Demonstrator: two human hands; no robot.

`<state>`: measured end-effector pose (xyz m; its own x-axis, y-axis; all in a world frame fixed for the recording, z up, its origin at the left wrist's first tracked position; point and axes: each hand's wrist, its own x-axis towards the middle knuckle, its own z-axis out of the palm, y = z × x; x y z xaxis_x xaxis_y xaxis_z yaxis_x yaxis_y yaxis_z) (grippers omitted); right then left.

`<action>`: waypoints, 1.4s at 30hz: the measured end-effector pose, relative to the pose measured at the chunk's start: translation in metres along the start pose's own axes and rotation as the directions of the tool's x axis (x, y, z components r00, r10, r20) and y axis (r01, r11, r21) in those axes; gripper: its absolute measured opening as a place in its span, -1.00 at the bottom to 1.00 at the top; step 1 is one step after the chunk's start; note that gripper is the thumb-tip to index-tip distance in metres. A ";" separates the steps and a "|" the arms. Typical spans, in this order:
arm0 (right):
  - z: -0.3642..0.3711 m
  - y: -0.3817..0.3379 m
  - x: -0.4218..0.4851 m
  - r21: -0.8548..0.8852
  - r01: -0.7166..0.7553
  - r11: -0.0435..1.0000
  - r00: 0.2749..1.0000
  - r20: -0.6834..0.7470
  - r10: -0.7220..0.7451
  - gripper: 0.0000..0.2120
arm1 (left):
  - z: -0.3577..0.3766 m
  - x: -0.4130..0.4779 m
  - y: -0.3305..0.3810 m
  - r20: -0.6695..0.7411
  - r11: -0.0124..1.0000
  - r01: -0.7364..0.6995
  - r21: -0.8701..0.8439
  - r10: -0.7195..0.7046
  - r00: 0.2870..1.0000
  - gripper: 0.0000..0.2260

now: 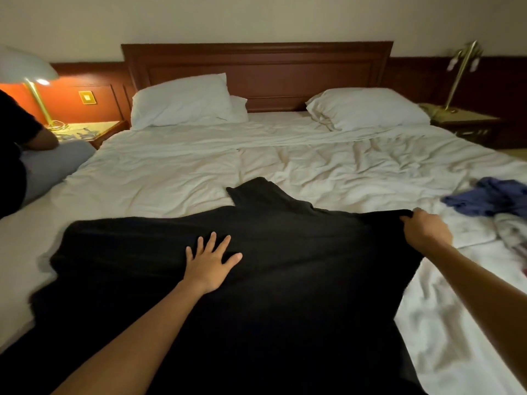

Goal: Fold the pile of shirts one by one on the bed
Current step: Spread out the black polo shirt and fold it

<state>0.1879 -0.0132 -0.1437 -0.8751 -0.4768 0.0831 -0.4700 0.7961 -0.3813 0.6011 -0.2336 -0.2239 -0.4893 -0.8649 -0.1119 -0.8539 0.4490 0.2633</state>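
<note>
**Head view: black shirt spread across the bed, both hands on it**

A black shirt (285, 266) lies spread over the near part of the bed (171, 172), on the creased white sheet, with one part reaching up toward the middle. The left hand (209, 262) rests flat on the shirt, fingers straight and spread apart. The right hand (425, 229) grips the shirt's right edge, fingers curled tight on a bunch of the cloth. At the bed's right side, apart from the black shirt, a crumpled blue garment (490, 196) lies beside a pale patterned garment (510, 232). 2 white pillows (182, 101) lean at the wooden headboard (256, 72). A lit lamp (25, 67) stands at the left, where another person (11, 143) sits at the frame's edge.
</note>
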 end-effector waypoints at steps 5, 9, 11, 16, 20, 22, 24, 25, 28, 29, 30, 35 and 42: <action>0.006 0.001 -0.020 0.116 -0.012 0.993 0.994 0.110 -0.001 -0.48 | 0.012 -0.009 0.007 -0.005 0.998 -0.028 0.055 0.029 1.000 -0.33; 0.024 -0.005 -0.095 0.140 0.089 0.986 0.987 0.118 -0.106 -0.29 | 0.011 -0.035 -0.010 0.001 0.994 -0.057 0.096 0.057 0.998 -0.34; 0.031 0.001 -0.143 0.177 0.150 0.973 0.978 0.115 -0.172 -0.34 | 0.013 -0.063 -0.020 -0.008 0.988 -0.090 0.125 0.092 0.996 -0.34; 0.029 0.022 -0.242 0.189 0.173 0.967 0.972 0.127 -0.199 -0.44 | 0.015 -0.149 -0.032 -0.045 0.989 -0.143 0.024 0.144 0.989 -0.29; 0.009 0.028 -0.260 0.233 0.106 0.967 0.964 0.213 -0.157 -0.46 | 0.014 -0.192 -0.028 -0.034 0.989 -0.151 0.007 0.151 0.988 -0.32; -0.003 0.023 -0.263 0.304 0.125 0.944 0.936 0.278 -0.214 -0.49 | 0.013 -0.203 -0.024 -0.027 0.990 -0.141 0.027 0.142 0.989 -0.37; -0.015 0.024 -0.266 0.382 0.117 0.917 0.936 0.265 -0.230 -0.54 | 0.012 -0.209 -0.021 -0.027 0.992 -0.127 0.017 0.127 0.992 -0.41; -0.022 0.029 -0.267 0.398 0.121 0.909 0.950 0.219 -0.222 -0.56 | 0.011 -0.211 -0.020 -0.025 0.993 -0.116 0.009 0.116 0.993 -0.42; -0.045 0.061 -0.269 0.388 0.108 0.915 0.985 0.083 -0.152 -0.57 | 0.010 -0.215 -0.020 -0.003 0.996 -0.084 0.005 0.084 0.996 -0.40; -0.052 0.073 -0.272 0.360 0.106 0.927 0.983 0.100 -0.152 -0.58 | 0.011 -0.216 -0.020 0.004 0.997 -0.079 0.009 0.079 0.997 -0.39; -0.058 0.085 -0.277 0.331 0.102 0.938 0.974 0.157 -0.162 -0.59 | 0.011 -0.216 -0.020 0.011 0.997 -0.076 0.016 0.076 0.997 -0.38; -0.061 0.101 -0.294 0.396 -0.052 0.917 0.901 0.415 -0.129 -0.65 | 0.008 -0.220 -0.019 0.038 0.997 -0.072 0.022 0.071 0.997 -0.36; -0.050 0.089 -0.324 0.718 -0.003 0.696 0.847 0.372 -0.379 -0.17 | -0.001 -0.233 -0.042 0.101 0.975 -0.214 -0.060 0.219 0.971 -0.29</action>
<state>0.4237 0.2312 -0.1588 -0.5202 -0.8446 -0.1270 -0.2411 0.2879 -0.9268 0.7514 -0.0519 -0.2077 -0.6797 -0.7185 -0.1477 -0.7173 0.6091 0.3384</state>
